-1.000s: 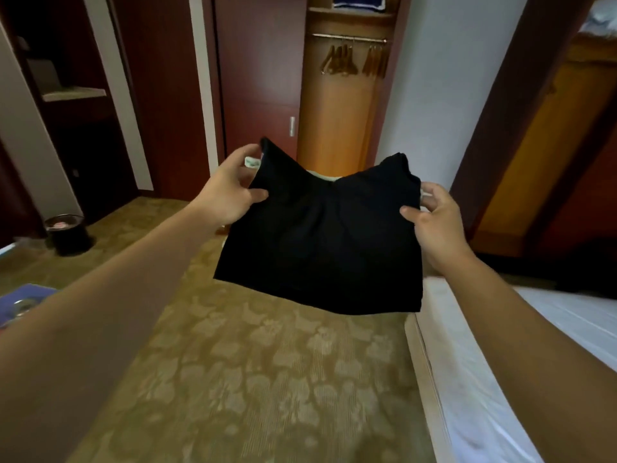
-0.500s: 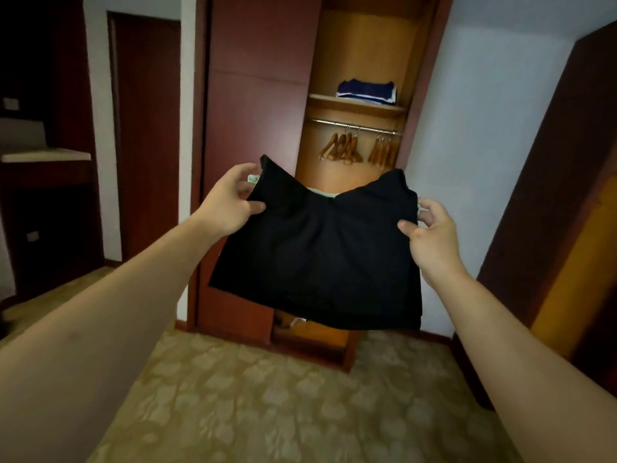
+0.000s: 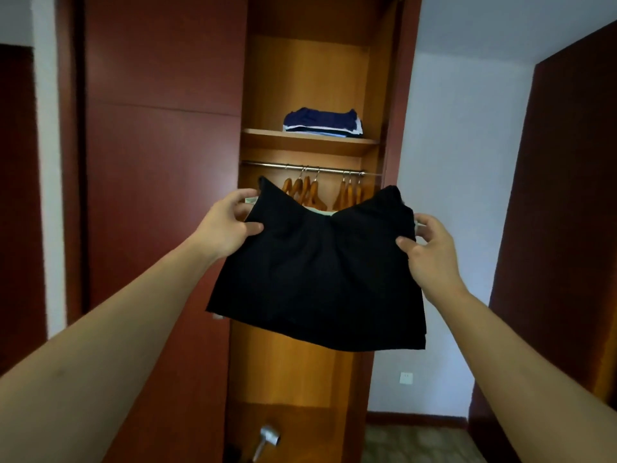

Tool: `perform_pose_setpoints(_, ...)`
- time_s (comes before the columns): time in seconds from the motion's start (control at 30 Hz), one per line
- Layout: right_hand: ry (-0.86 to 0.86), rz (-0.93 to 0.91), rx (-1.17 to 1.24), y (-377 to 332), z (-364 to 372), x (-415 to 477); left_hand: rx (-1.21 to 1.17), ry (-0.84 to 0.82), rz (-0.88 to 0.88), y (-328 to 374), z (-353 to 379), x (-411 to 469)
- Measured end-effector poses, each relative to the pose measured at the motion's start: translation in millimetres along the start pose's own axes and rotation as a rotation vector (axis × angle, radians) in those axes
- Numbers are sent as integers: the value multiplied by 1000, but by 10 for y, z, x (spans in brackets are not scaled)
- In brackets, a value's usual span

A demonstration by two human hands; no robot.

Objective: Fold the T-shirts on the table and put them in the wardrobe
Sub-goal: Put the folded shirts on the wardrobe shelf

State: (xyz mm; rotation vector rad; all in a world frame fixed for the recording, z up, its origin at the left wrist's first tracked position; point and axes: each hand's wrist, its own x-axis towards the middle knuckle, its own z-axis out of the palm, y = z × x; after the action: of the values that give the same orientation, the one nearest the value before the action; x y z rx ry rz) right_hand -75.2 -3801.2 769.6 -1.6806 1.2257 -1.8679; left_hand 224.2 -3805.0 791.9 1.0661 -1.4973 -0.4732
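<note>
Now I hold the folded shirt (image 3: 317,279) before the wardrobe (image 3: 307,78), left grip (image 3: 230,228) and right grip (image 3: 430,252) each pinching an upper corner; next it must rise onto the shelf (image 3: 310,143), atop the stack (image 3: 322,123).

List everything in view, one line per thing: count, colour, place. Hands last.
black T-shirt: one, black, folded, held up before the wardrobe
wardrobe: one, orange-brown inside, open, ahead
folded stack: one, navy and white, on the shelf
hangers: several, brown wood, on the rail
silver object: one, wardrobe floor, kind unclear
wall socket: one, white, low on right wall
left hand: grips the T-shirt's left edge
right hand: grips its right edge
</note>
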Motion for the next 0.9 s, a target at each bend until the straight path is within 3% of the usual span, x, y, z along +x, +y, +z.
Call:
perform_pose_setpoints(0.37, 22, -173, 74, 1223, 817, 2598, 3, 60, 135, -869, 802, 2610)
perform_pose_setpoints(0.57, 62, -314, 115, 1253, 1272, 3842, 0, 123, 258, -900, 806, 3879)
perform_pose_setpoints(0.9, 280, -535, 169, 857, 1781, 5414, -43, 162, 530, -508, 532, 5726)
